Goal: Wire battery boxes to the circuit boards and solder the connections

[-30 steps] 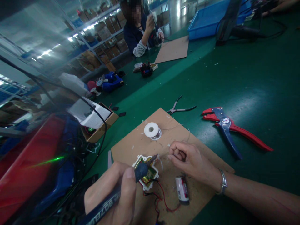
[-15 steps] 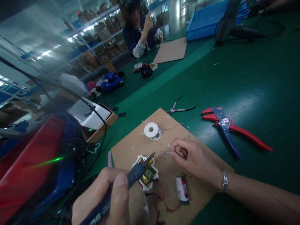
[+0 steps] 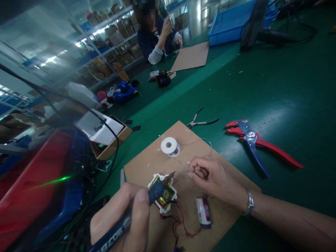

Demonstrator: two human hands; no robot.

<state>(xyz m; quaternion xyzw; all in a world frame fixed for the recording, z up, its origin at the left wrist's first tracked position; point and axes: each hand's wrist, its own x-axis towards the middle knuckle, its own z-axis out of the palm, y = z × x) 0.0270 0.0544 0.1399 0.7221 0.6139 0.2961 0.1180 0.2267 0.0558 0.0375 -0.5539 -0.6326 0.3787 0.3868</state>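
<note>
My left hand (image 3: 123, 217) is closed around the dark blue handle of a soldering iron (image 3: 156, 192). The iron's tip is over the upper right edge of a circuit board in a white frame (image 3: 166, 197), close to thin wires there; whether they touch I cannot tell. In a pinch, my right hand (image 3: 210, 173) grips thin solder wire (image 3: 186, 173), its free end pointing left at the iron's tip. Behind the hands stands a white spool of solder (image 3: 170, 146), its strand curving round to the right hand. A cylindrical battery (image 3: 203, 212) lies below my right hand.
Everything near sits on a cardboard sheet (image 3: 147, 157) over a green table. Pliers (image 3: 199, 120) and a red and blue wire stripper (image 3: 252, 140) lie beyond it. An open carton (image 3: 112, 143) is at left. Across the table sits a person (image 3: 157, 38) near a blue bin (image 3: 231, 24).
My left hand has moved the soldering iron slightly right and up. My right hand has shifted a little left, bringing the solder wire's end close to the iron's tip.
</note>
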